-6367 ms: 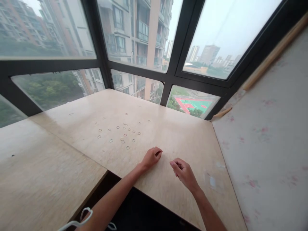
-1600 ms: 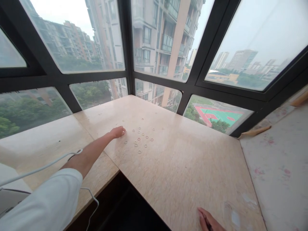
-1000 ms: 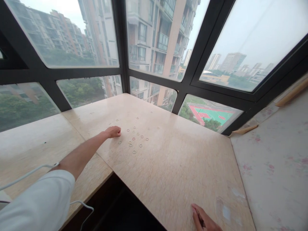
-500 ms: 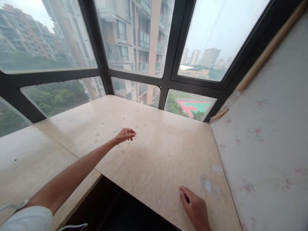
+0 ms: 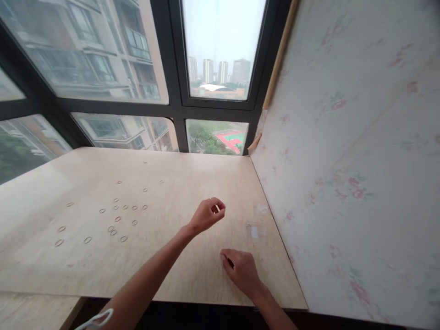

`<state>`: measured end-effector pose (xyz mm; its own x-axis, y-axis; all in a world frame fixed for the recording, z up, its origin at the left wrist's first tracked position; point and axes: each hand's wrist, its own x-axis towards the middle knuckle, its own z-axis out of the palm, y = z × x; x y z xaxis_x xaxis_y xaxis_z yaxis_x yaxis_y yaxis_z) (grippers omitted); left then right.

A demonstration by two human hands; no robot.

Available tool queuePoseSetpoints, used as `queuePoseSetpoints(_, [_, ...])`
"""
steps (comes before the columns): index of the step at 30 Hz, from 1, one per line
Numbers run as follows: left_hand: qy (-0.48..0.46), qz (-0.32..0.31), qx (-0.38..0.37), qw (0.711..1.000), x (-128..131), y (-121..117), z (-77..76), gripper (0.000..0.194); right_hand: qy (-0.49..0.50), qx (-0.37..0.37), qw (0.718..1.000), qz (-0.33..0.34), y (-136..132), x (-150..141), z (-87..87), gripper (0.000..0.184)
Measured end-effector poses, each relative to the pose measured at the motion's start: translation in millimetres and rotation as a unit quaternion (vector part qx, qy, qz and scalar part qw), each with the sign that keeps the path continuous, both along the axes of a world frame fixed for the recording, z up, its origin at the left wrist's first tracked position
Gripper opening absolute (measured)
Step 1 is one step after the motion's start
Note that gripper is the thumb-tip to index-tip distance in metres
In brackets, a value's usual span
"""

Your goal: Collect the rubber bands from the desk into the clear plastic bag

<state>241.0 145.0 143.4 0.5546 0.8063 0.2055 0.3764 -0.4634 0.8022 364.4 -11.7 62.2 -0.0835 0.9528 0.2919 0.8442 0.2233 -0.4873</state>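
Note:
Several thin rings lie scattered on the pale marbled surface [image 5: 182, 270], among them a reddish ring [image 5: 118, 219] and a dull-coloured ring [image 5: 87, 240]. My left hand [image 5: 208, 213] is held over the surface to the right of the rings, thumb and fingertips closed together. Whatever those fingertips hold, if anything, is too small to see. Closer to the front edge, my right hand [image 5: 240, 270] rests with its thumb pressed to the forefinger. Its fingers hide any small thing inside. Just beyond my right hand lies a clear plastic packet [image 5: 255, 232] with a white patch.
Another clear piece of plastic [image 5: 261, 210] lies behind the packet, near the flowered wall [image 5: 343, 183] on the right. Dark-framed windows [image 5: 216, 107] border the far side. Below the surface's front edge is a dark gap [image 5: 192, 316].
My left hand has left the rings and moved right, towards my right hand, fingers still pinched. The view has turned to the right. My right hand keeps its pinched shape.

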Motion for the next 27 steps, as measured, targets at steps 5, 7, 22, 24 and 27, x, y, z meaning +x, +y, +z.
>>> queuePoseSetpoints(5, [0.063,-0.108,0.096,0.987,55,-20,-9.7,0.012,-0.01,-0.023,1.0,-0.002,0,2,-1.0,0.019])
queuePoseSetpoints(7, [0.099,-0.133,0.126,0.978,69,-22,-17.7,0.016,-0.017,-0.032,0.999,-0.002,0,2,-1.7,0.019])
queuePoseSetpoints(22, [0.171,-0.047,0.109,0.978,41,-13,-51.9,0.024,0.023,-0.037,0.999,0.0,-2,4,4.7,0.021])
queuePoseSetpoints(24, [0.158,-0.008,0.096,0.983,21,-14,-58.6,0.023,0.031,-0.035,0.999,0.0,-3,4,5.1,0.023])
queuePoseSetpoints(27, [0.126,0.042,0.089,0.987,-15,-17,-72.5,0.022,0.069,-0.036,0.997,0.001,-3,4,3.6,0.023])
